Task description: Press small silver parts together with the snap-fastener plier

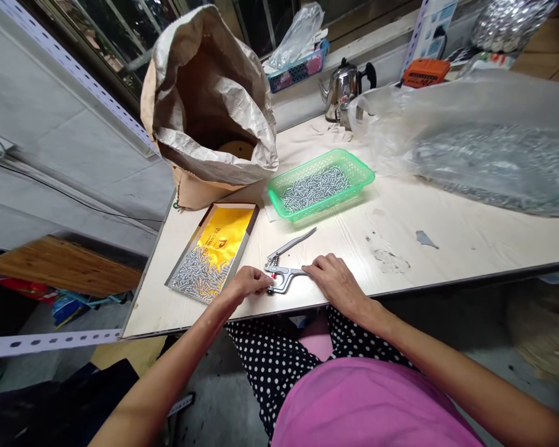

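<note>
Hand pliers (286,276) with a spring and a red part near the jaw lie at the table's front edge, their two handles spread apart. My left hand (251,282) is pinched closed right at the jaw; what its fingertips hold, if anything, is too small to make out. The fingers of my right hand (333,276) close on the end of the lower handle. Left of my left hand is a shallow tray (243,247) lined with yellow printed material and holding many small silvery metal pieces (198,276). Behind the pliers stands a green plastic basket (326,208) with similar pieces inside.
A large open paper sack (168,118) stands at the back left. At the back are a steel kettle (342,87), an orange box (426,72) and a blue basket (298,73) on the sill. A clear plastic bag (484,105) of metal pieces covers the right side.
</note>
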`<action>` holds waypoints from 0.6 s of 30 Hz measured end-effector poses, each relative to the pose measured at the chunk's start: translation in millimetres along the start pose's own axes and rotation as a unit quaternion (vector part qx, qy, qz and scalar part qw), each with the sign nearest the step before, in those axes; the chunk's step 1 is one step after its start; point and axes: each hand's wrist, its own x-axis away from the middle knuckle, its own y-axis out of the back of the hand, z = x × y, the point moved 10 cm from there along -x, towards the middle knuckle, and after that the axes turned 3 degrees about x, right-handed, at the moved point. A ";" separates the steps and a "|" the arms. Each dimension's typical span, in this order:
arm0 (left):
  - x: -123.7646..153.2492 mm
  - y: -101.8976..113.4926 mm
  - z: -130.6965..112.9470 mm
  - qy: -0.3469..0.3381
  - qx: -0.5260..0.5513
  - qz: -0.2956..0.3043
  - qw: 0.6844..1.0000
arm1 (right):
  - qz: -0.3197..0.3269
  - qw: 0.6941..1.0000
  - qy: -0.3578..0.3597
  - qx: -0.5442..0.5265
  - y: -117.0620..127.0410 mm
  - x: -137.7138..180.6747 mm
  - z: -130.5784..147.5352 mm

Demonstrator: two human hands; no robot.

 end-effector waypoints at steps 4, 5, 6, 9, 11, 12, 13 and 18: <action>3.0 -7.3 3.9 0.043 0.017 0.047 0.998 | 0.016 1.000 0.011 0.000 0.8 -2.8 0.2; 4.5 -9.3 5.0 0.050 0.017 0.053 0.997 | 0.024 1.000 0.012 -0.002 1.3 -3.4 -0.4; 6.5 -11.6 6.0 0.054 0.017 0.059 0.997 | 0.034 0.999 0.013 -0.005 1.7 -4.1 -1.3; 14.7 -21.8 8.2 0.057 0.017 0.078 0.995 | 0.078 0.995 0.036 -0.043 2.3 -7.0 -2.9; 21.5 -27.6 10.8 0.064 0.025 0.081 0.994 | 0.099 0.990 0.066 -0.071 4.5 -11.1 -3.7; 24.8 -29.0 12.4 0.070 0.030 0.075 0.994 | 0.105 0.988 0.081 -0.076 5.4 -14.3 -4.8; 27.8 -29.3 14.2 0.078 0.034 0.065 0.994 | 0.112 0.987 0.094 -0.074 5.3 -18.3 -6.2; 36.6 -26.1 19.7 0.115 0.042 0.019 0.992 | 0.172 0.971 0.162 -0.041 -13.9 -44.2 -7.9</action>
